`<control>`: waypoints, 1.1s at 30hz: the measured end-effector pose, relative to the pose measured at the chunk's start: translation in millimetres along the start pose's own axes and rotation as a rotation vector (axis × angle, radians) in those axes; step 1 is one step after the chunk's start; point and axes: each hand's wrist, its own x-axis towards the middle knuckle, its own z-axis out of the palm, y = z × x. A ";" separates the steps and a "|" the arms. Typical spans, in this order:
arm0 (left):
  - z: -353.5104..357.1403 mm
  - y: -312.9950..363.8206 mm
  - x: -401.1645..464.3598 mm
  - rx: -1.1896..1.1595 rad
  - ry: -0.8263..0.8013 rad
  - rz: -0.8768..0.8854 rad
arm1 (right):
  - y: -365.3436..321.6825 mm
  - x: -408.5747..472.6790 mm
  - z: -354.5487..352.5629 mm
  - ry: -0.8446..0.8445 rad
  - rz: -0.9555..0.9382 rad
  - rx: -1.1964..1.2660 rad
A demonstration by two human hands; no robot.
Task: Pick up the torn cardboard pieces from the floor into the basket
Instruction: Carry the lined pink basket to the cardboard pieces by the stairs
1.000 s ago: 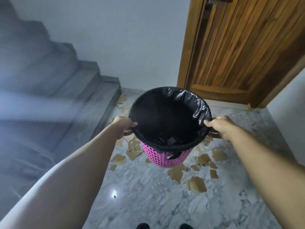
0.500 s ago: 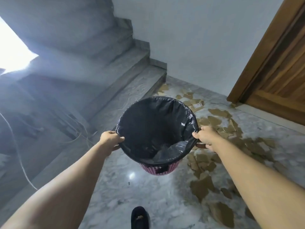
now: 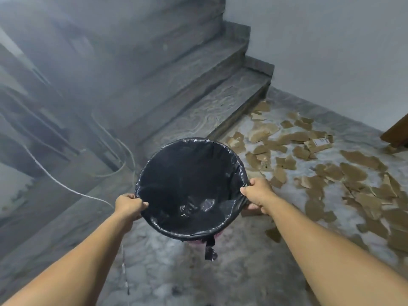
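A pink basket lined with a black plastic bag [image 3: 189, 186] hangs in front of me above the marble floor. My left hand [image 3: 129, 205] grips its rim on the left side. My right hand [image 3: 257, 193] grips the rim on the right. Only a sliver of pink shows under the liner. The bag looks empty inside. Several torn brown cardboard pieces [image 3: 326, 173] lie scattered over the floor to the right of the basket, from the stair foot to the right edge. One piece with a white label [image 3: 319, 144] lies farther back.
Grey stone stairs [image 3: 198, 102] rise at the left and behind the basket. A white cable [image 3: 66, 186] trails over the lower steps. A white wall [image 3: 331, 51] closes the back. A wooden door frame corner [image 3: 396, 133] shows at the far right.
The view has swung left and tilted down. The basket, still held by both hands, has moved left of the cardboard pieces and toward the stairs. The door has nearly left the view.
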 end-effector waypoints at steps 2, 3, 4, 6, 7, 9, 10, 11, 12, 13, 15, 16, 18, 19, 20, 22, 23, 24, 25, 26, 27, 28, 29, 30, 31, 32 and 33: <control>-3.2 -20.5 33.8 -0.009 0.041 -0.005 | 3.3 24.5 33.3 -0.034 -0.007 -0.004; -4.4 -27.2 46.7 -0.011 0.063 -0.005 | 5.1 34.9 45.4 -0.043 -0.022 -0.017; -4.3 -38.7 62.7 -0.012 0.092 -0.002 | 12.1 49.1 60.3 -0.048 -0.048 -0.033; -4.0 -55.1 86.7 0.001 0.149 0.004 | 21.2 68.8 82.9 -0.064 -0.074 -0.064; -2.6 -63.5 96.3 0.009 0.176 0.009 | 24.7 74.5 93.3 -0.068 -0.082 -0.072; 2.4 -80.0 112.8 0.014 0.211 0.026 | 32.4 84.5 110.4 -0.074 -0.091 -0.097; 3.9 -90.5 122.4 0.008 0.227 0.036 | 38.8 92.6 118.9 -0.078 -0.102 -0.117; 5.5 -95.3 127.7 0.003 0.234 0.033 | 42.3 98.3 123.2 -0.079 -0.106 -0.129; 6.7 -104.2 133.6 -0.005 0.248 0.035 | 47.4 103.6 129.1 -0.083 -0.120 -0.143; 7.1 -111.6 136.6 -0.007 0.257 0.036 | 52.7 109.0 134.4 -0.087 -0.138 -0.156; 8.8 -126.3 143.0 -0.018 0.270 0.044 | 62.4 119.6 142.5 -0.094 -0.168 -0.178; 9.2 -133.3 147.8 -0.031 0.269 0.054 | 65.1 124.0 145.3 -0.100 -0.180 -0.180; 11.3 -144.1 151.9 -0.049 0.256 0.066 | 70.5 131.2 151.0 -0.110 -0.205 -0.173; 13.4 -148.8 151.3 -0.061 0.245 0.072 | 74.7 135.0 153.6 -0.116 -0.222 -0.158; 16.3 -154.8 151.6 -0.077 0.236 0.083 | 80.0 138.9 155.7 -0.122 -0.236 -0.144; 20.7 -162.3 151.9 -0.110 0.225 0.085 | 87.7 147.0 158.2 -0.120 -0.264 -0.128; 22.9 -166.5 150.3 -0.138 0.229 0.090 | 92.2 148.2 158.8 -0.118 -0.291 -0.126; 23.6 -168.3 148.3 -0.171 0.237 0.103 | 94.3 147.7 158.8 -0.115 -0.315 -0.120; 24.3 -169.2 144.9 -0.186 0.238 0.109 | 94.9 146.0 158.4 -0.112 -0.334 -0.115; 24.9 -170.5 141.9 -0.177 0.239 0.121 | 95.6 143.6 158.0 -0.119 -0.344 -0.116; 27.3 -171.2 135.2 -0.140 0.239 0.132 | 97.8 142.1 156.6 -0.130 -0.357 -0.119; 28.4 -172.3 129.0 -0.072 0.243 0.144 | 100.1 139.0 154.0 -0.141 -0.373 -0.132; 28.9 -170.8 119.3 -0.002 0.248 0.170 | 101.7 136.7 150.8 -0.148 -0.389 -0.148; 29.4 -167.9 111.8 0.054 0.260 0.195 | 101.9 134.3 146.5 -0.145 -0.402 -0.164; 30.0 -164.0 103.7 0.118 0.281 0.233 | 102.4 131.6 141.3 -0.140 -0.416 -0.172; 32.6 -159.6 93.1 0.205 0.306 0.275 | 104.3 125.7 131.4 -0.138 -0.425 -0.175; 36.7 -153.4 81.8 0.311 0.327 0.311 | 105.4 121.5 121.9 -0.139 -0.428 -0.169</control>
